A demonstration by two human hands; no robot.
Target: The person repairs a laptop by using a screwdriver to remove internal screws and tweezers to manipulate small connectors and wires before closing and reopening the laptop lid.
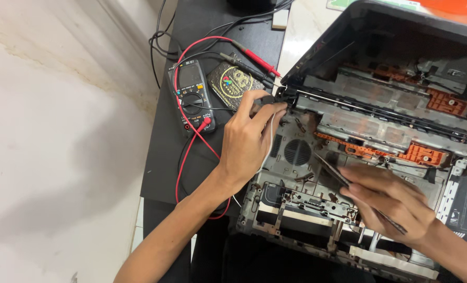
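Observation:
An opened laptop chassis (296, 178) lies on a dark mat, its grey inner frame and round fan grille (298, 152) exposed, with the lid (401, 36) standing behind. My left hand (246, 141) rests at the chassis's left hinge corner, fingertips pinching a thin white wire (271, 137) near the hinge. My right hand (390, 202) hovers over the lower middle of the chassis and grips slim metal tweezers (332, 170) whose tips point up-left toward the fan grille.
A dark multimeter (192, 94) with red and black probe leads (254, 60) lies on the black mat (165, 157) left of the laptop, beside a small dark card (232, 84). Cables trail at the top. Pale floor fills the left.

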